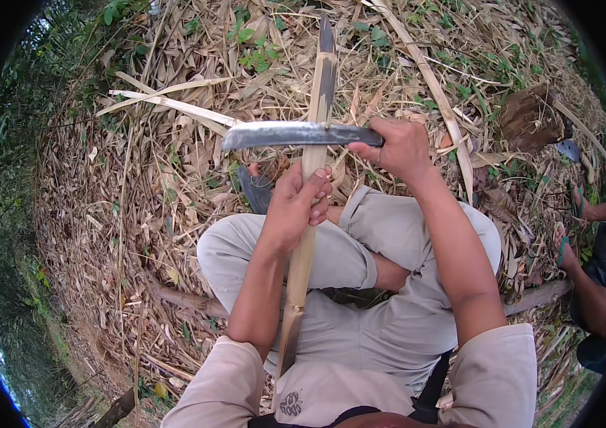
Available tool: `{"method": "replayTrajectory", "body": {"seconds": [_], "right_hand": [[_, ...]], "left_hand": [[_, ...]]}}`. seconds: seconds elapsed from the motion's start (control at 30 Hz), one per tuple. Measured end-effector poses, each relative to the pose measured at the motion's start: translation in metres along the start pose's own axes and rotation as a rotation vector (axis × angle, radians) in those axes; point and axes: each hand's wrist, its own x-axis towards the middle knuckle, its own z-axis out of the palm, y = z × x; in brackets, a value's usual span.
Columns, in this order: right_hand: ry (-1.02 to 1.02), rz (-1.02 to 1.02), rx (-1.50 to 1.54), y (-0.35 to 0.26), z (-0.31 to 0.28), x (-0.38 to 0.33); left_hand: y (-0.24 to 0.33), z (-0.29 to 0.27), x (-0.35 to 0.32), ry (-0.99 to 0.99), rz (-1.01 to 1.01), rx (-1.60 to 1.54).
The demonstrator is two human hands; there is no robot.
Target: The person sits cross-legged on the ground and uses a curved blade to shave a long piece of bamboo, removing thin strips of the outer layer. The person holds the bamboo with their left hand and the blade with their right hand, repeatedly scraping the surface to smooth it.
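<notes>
While the person sits cross-legged on the ground, a long bamboo strip [308, 214] runs from the lap straight away from the body, its far end pointing up the picture toward the dry leaf litter [139, 178]. The left hand [294, 207] is closed around the strip near its middle, fingers wrapped over it. The right hand [399, 148] is clamped on the handle of a heavy knife [296, 133], farther from the body than the left hand. The blade lies across the strip, almost at a right angle to its long axis, and meets it just beyond the left hand — so the left fingers are close to the edge. Whether the edge has bitten into the bamboo, I cannot tell. Split bamboo slats [174, 105] lie on the litter to the left. At the right rim another person [595, 285] sits well apart, and a dark stump [527, 114] stands near.
</notes>
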Motion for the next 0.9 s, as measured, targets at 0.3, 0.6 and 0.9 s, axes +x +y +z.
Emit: {"method": "replayTrajectory", "body": {"seconds": [0.3, 0.6, 0.9], "right_hand": [[0.009, 0.836, 0.413, 0.072, -0.054, 0.034], [-0.190, 0.297, 0.296, -0.036, -0.041, 0.006], [-0.077, -0.142, 0.162, -0.045, -0.024, -0.008]], "left_hand": [[0.005, -0.017, 0.002, -0.014, -0.044, -0.104], [-0.003, -0.008, 0.007, 0.031, -0.079, -0.095], [-0.010, 0.001, -0.006, -0.008, -0.100, -0.073]]}}
